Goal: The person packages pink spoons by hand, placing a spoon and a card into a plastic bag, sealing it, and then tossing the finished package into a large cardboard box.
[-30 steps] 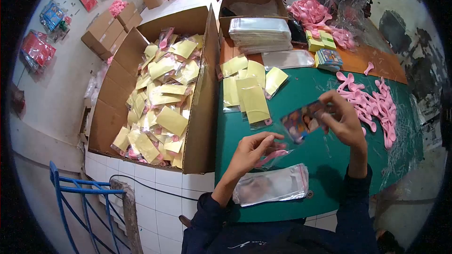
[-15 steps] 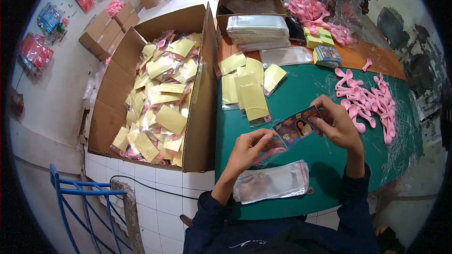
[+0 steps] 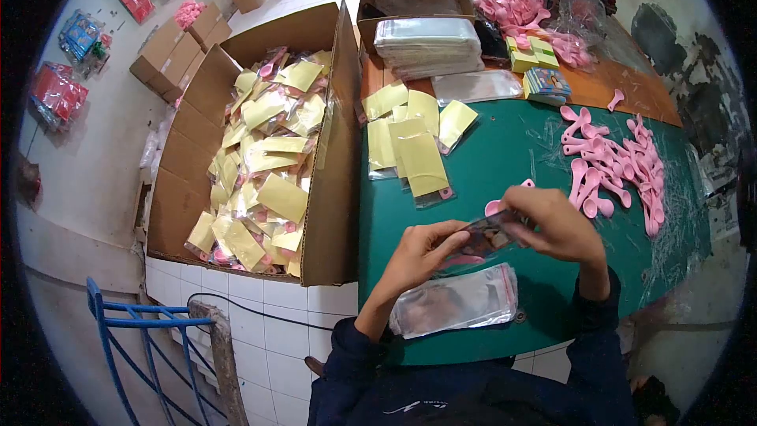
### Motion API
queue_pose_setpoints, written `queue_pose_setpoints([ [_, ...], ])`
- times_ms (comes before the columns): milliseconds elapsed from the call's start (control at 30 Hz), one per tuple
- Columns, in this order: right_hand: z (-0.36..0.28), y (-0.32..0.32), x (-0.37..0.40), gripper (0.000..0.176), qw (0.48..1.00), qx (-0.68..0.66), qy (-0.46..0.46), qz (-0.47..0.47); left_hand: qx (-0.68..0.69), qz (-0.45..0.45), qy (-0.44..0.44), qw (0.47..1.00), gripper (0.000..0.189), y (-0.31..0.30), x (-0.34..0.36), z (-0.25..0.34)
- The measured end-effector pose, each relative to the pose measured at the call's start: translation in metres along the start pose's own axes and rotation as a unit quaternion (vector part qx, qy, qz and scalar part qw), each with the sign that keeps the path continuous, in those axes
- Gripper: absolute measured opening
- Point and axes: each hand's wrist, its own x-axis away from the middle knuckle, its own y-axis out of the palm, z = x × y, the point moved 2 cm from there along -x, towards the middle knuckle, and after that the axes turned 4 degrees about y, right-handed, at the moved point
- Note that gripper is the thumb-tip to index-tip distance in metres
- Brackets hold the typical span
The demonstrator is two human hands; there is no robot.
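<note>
My left hand is closed, thumb against fingers, on a clear plastic bag with a pink spoon in it, partly hidden by the fingers. A printed picture card is tilted at the bag's mouth, gripped at its right end by my right hand. Just beyond the card and right fingers shows another pink spoon, its middle hidden. Below both hands lies a stack of clear plastic bags on the green table.
A pile of pink spoons lies to the right. Yellow-backed packets sit at the table's left, beside a big carton full of similar packets. Farther back are a bag stack, a card stack and yellow bundles.
The card has tipped from facing me to a flatter angle, and my right hand has turned over it and moved slightly down. A pink spoon now shows beyond the card. My left hand stays nearly in place.
</note>
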Motion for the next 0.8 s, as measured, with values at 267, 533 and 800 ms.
queue_pose_setpoints([
  [267,0.012,0.037,-0.003,0.02,0.994,0.055,-0.045,-0.08,-0.109,0.025,0.039,0.993,0.06,0.006,0.001,0.001],
  [533,0.045,0.019,-0.003,0.01,0.961,-0.245,0.129,0.016,0.079,-0.025,0.05,0.995,0.066,-0.025,0.014,-0.028],
  [800,0.051,0.02,0.003,0.015,0.92,-0.355,0.164,-0.017,0.156,0.009,-0.013,0.988,0.057,-0.022,0.014,-0.02],
])
